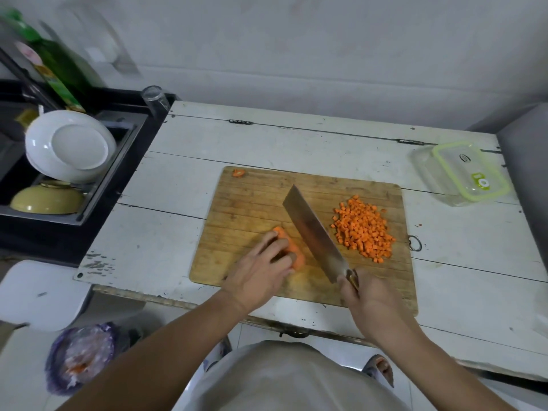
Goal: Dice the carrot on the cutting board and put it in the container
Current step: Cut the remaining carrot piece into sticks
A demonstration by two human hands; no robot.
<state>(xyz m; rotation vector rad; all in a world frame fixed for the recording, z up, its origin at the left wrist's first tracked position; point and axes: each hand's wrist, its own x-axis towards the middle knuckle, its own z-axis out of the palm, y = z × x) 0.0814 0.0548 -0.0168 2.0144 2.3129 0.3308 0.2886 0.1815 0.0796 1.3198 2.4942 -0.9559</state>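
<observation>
Your left hand point(261, 266): fingers curled onto the carrot piece point(292, 247), steadying it. Your right hand point(367, 298): clamped round the cleaver point(314, 232) handle. Diced carrot point(363, 228): heaped aside, clearing cutting board point(252, 203).

One cutting board point(252, 203), one cleaver point(314, 232), one container point(465, 173), two bowls point(69, 145), one glass point(154, 99).

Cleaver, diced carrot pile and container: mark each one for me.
cleaver point(314, 234), head view, middle of the flat blade.
diced carrot pile point(363, 229), head view, centre of the heap.
container point(471, 170), head view, middle of its green-rimmed lid.
</observation>
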